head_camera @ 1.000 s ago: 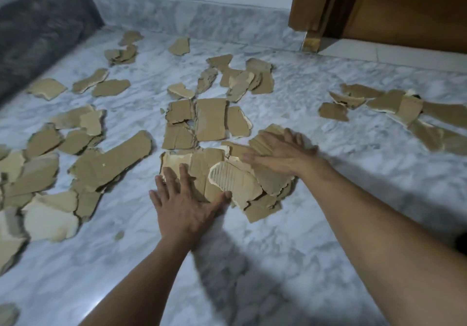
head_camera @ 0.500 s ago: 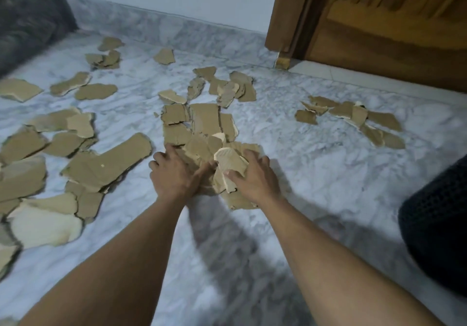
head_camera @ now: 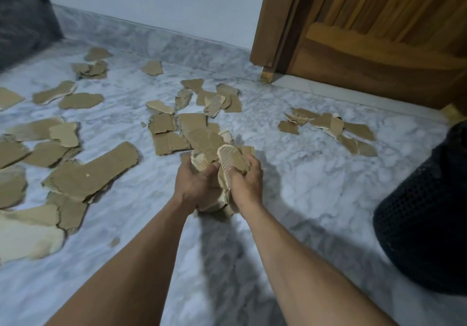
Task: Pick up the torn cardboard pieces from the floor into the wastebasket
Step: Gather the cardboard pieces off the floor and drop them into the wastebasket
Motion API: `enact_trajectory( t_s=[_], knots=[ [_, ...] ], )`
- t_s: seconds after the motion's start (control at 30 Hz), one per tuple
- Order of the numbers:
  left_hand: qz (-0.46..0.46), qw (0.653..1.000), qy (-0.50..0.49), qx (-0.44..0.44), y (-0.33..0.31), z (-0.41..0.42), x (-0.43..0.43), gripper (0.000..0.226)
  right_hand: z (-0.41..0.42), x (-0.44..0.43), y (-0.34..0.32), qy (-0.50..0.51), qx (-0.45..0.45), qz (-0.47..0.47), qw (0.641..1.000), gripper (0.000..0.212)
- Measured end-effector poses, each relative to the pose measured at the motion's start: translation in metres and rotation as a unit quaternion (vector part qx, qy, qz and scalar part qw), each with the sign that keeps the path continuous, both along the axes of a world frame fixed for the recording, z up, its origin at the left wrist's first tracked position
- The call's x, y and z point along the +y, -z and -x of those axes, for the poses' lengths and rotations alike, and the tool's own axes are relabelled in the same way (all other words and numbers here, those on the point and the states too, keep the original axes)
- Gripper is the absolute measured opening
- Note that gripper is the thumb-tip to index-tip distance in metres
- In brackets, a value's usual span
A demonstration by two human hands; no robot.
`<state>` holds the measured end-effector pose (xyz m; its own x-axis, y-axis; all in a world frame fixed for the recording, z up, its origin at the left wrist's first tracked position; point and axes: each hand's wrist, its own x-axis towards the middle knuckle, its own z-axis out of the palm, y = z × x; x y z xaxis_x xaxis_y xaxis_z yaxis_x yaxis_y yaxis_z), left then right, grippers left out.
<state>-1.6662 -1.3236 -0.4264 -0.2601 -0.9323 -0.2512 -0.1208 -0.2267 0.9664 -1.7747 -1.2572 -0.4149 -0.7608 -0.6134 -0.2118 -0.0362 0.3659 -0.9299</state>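
left hand (head_camera: 193, 184): fingers curled round bundle of torn cardboard (head_camera: 205, 148) | right hand (head_camera: 246, 181): grasping same bundle, ribbed piece (head_camera: 231, 157) on top | bundle: between both hands, frame centre | loose pieces (head_camera: 93, 171): on marble floor (head_camera: 303, 186), 8 round to 2 o'clock of hands | wastebasket (head_camera: 424, 224): 3 o'clock, well apart

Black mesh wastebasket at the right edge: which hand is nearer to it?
Right. The right hand grips the bundle of torn brown cardboard pieces on the side toward the black mesh wastebasket; the left hand grips the bundle's other side, farther away.
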Motion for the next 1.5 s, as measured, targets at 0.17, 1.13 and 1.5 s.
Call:
enact_trajectory(
  t_s=[0.17, 1.13, 1.5],
  knots=[
    [-0.02, 0.998, 0.009, 0.05, -0.038, 0.02, 0.018, 0.024, 0.014, 0.018, -0.037, 0.051, -0.043, 0.065, 0.996, 0.051],
    [0.07, 0.916, 0.38, 0.108, -0.269, 0.334, 0.264, 0.046, 0.266, 0.327, -0.272, 0.325, 0.229, 0.115, 0.91, 0.045],
    [0.332, 0.901, 0.277, -0.042, -0.271, 0.285, 0.2, 0.038, 0.252, 0.283, -0.274, 0.272, 0.306, -0.001, 0.912, 0.042]
  ],
)
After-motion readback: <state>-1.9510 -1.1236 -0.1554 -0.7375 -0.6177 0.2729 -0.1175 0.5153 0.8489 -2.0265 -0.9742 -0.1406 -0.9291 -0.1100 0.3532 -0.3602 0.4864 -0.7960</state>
